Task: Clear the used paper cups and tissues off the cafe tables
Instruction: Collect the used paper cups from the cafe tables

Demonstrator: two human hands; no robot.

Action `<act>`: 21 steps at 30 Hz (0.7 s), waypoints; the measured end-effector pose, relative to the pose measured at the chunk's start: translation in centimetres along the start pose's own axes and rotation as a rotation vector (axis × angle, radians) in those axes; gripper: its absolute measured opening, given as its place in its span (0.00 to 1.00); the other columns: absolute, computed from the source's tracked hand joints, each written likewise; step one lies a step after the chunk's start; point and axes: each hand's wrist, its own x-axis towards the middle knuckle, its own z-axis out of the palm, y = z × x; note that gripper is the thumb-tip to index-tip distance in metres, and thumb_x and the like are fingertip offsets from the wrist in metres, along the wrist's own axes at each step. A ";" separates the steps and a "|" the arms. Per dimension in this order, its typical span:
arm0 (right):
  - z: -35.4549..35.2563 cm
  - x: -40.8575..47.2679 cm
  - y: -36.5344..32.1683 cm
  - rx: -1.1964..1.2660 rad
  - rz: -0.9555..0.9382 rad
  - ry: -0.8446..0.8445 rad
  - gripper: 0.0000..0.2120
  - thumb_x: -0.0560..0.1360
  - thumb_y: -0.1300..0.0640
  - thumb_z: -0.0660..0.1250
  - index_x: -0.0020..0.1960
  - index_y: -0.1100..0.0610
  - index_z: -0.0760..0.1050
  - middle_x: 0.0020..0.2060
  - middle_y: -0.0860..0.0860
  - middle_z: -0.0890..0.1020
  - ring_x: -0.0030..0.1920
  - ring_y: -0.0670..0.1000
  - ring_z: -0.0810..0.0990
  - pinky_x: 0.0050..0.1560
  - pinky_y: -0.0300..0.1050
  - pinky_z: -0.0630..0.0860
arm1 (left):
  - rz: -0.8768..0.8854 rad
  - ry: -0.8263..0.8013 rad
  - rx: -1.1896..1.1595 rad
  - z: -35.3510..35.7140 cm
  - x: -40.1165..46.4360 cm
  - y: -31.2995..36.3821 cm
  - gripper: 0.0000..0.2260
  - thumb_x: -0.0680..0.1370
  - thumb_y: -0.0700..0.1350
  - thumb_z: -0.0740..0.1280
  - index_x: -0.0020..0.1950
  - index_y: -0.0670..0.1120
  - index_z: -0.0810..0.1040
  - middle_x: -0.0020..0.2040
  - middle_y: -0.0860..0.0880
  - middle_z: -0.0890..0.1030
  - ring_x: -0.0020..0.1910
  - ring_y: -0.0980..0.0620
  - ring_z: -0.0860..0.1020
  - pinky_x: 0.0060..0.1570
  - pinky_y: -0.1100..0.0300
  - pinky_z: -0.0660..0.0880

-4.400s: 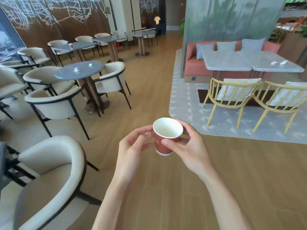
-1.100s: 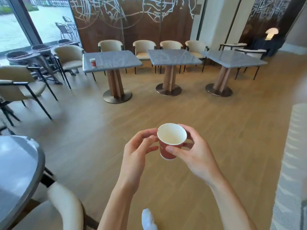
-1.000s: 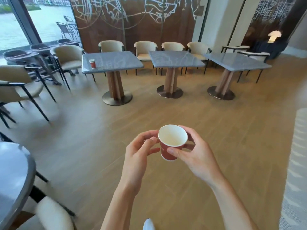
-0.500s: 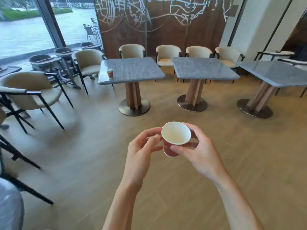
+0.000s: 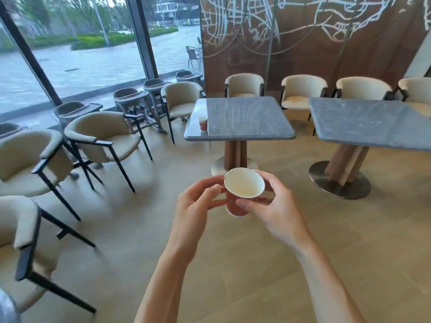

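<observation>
Cup (image 5: 242, 194), red paper with white empty inside, upright, gripped between both hands (image 5: 235, 206).

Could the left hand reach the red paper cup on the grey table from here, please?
Probably not yet: the red paper cup sits well beyond the left hand, which grips the held cup; open floor lies between.

The small red paper cup (image 5: 203, 123) on the left side of the grey stone square table (image 5: 247, 117) is too small and smeared to tell whether it is one cup or a stack. The red paper cup with the white inside (image 5: 242, 192) has part of its wall hidden behind the right hand (image 5: 275, 206), whose thumb crosses its front, and the left hand (image 5: 198, 203). The second grey stone table (image 5: 373, 122) is cut off by the right edge, and the near cream armchair (image 5: 21, 231) is blurred and cut by the left edge.
</observation>
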 end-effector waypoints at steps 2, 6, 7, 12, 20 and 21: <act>0.0 4.5 0.6 0.001 -0.010 -0.009 0.36 0.62 0.45 0.82 0.68 0.48 0.75 0.59 0.43 0.82 0.61 0.42 0.79 0.61 0.44 0.79 | 0.006 0.032 0.000 0.2 4.1 0.3 0.10 0.82 0.37 0.63 0.57 0.42 0.84 0.53 0.45 0.86 0.54 0.49 0.85 0.49 0.57 0.83; 0.2 12.3 2.9 0.017 0.009 -0.004 0.36 0.61 0.44 0.83 0.67 0.46 0.75 0.58 0.43 0.83 0.59 0.45 0.81 0.60 0.50 0.80 | 0.007 0.105 0.002 -0.4 12.2 -0.4 0.10 0.82 0.38 0.64 0.55 0.45 0.85 0.53 0.47 0.86 0.55 0.49 0.84 0.52 0.53 0.83; 0.4 14.1 3.8 0.019 0.018 -0.002 0.36 0.61 0.43 0.83 0.66 0.45 0.75 0.57 0.42 0.83 0.59 0.46 0.82 0.60 0.50 0.81 | 0.006 0.117 0.002 -0.6 14.3 -0.9 0.10 0.82 0.38 0.64 0.55 0.45 0.85 0.53 0.48 0.86 0.55 0.49 0.84 0.53 0.53 0.82; 2.4 23.5 8.8 0.009 0.067 -0.005 0.34 0.61 0.41 0.82 0.65 0.42 0.75 0.55 0.40 0.84 0.57 0.46 0.83 0.57 0.44 0.80 | -0.028 0.127 -0.003 -0.7 25.1 -4.4 0.11 0.82 0.37 0.63 0.54 0.45 0.85 0.52 0.47 0.86 0.55 0.48 0.84 0.53 0.53 0.82; 7.2 43.8 13.3 -0.078 0.081 0.015 0.32 0.64 0.52 0.84 0.65 0.49 0.75 0.57 0.45 0.83 0.57 0.43 0.81 0.58 0.41 0.79 | -0.046 0.135 0.033 -3.2 47.5 -6.3 0.10 0.81 0.36 0.64 0.56 0.42 0.84 0.54 0.46 0.86 0.56 0.45 0.83 0.53 0.54 0.82; 7.7 46.2 13.4 -0.080 0.074 0.027 0.32 0.64 0.53 0.84 0.65 0.50 0.75 0.58 0.46 0.82 0.57 0.42 0.81 0.58 0.40 0.78 | -0.019 0.149 0.042 -3.9 50.3 -5.8 0.10 0.81 0.36 0.64 0.57 0.42 0.84 0.54 0.45 0.86 0.56 0.44 0.82 0.53 0.54 0.82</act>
